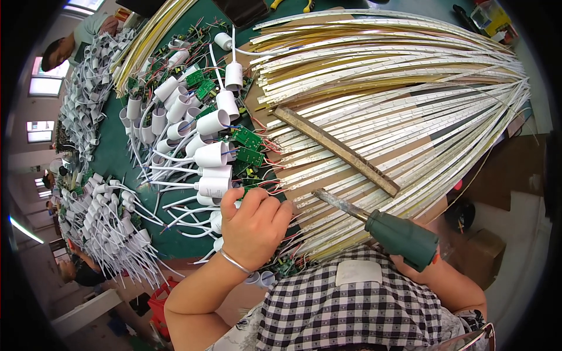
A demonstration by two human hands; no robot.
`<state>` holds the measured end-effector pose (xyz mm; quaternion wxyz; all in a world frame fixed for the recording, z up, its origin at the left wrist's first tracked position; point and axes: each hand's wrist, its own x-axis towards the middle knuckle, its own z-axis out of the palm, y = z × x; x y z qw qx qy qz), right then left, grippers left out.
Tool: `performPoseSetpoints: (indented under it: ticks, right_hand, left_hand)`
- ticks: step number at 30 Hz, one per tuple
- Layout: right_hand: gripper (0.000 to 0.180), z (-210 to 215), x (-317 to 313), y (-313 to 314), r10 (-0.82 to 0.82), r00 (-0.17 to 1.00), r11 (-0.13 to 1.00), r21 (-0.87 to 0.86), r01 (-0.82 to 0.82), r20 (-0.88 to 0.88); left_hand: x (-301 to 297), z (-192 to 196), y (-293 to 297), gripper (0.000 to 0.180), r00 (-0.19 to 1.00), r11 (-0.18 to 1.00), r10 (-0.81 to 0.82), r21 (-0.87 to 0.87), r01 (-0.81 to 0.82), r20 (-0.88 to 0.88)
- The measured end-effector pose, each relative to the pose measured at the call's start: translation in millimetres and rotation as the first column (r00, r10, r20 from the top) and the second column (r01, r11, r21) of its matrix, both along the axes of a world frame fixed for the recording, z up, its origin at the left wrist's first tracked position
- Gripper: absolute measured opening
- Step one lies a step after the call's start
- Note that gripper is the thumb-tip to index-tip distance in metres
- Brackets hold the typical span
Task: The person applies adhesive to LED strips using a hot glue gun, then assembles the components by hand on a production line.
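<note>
My left hand (pixel 256 225) is closed, its fingers curled down at the ends of the LED strips (pixel 351 137); what they pinch is hidden beneath them. My right hand (pixel 404 267), partly behind the tool, grips a soldering iron (pixel 403 238) with a thick dark green handle. Its metal tip (pixel 319 194) points left over the strip ends, to the right of my left fingers. Thin red and white wires run from the strips to green circuit boards (pixel 248 138) joined to white plastic caps (pixel 211 155). A wooden bar (pixel 336 150) lies slantwise across the strips.
More caps with white leads are heaped on the green table (pixel 182 245) to the left, in several piles (pixel 105 210). Yellow-handled pliers (pixel 308 6) lie at the far edge. A yellow container (pixel 493 20) stands far right. Other people (pixel 88 29) sit beyond on the left.
</note>
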<state>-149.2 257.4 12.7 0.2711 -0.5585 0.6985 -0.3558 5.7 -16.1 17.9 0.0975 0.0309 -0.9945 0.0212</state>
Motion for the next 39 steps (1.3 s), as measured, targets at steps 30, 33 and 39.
performPoseSetpoints:
  ticks: [30, 33, 39]
  right_hand:
    - [0.057, -8.9, 0.4, 9.5, -0.082, 0.984, 0.996, 0.06, 0.073, 0.156]
    - [0.058, -6.7, 1.8, 3.5, -0.085, 0.982, 0.995, 0.063, 0.076, 0.168]
    - [0.059, -9.0, 1.9, 6.8, -0.107, 0.972, 0.993, 0.072, 0.094, 0.21]
  left_hand:
    - [-22.9, 27.1, -12.7, 0.007, 0.92, 0.954, -0.106, 0.301, -0.014, 0.378]
    - [-17.4, 25.9, -16.2, 0.01, 0.963, 0.91, -0.034, 0.406, -0.08, 0.266]
    - [-19.3, 18.2, -5.7, 0.012, 0.986, 0.952, 0.101, 0.277, -0.134, 0.129]
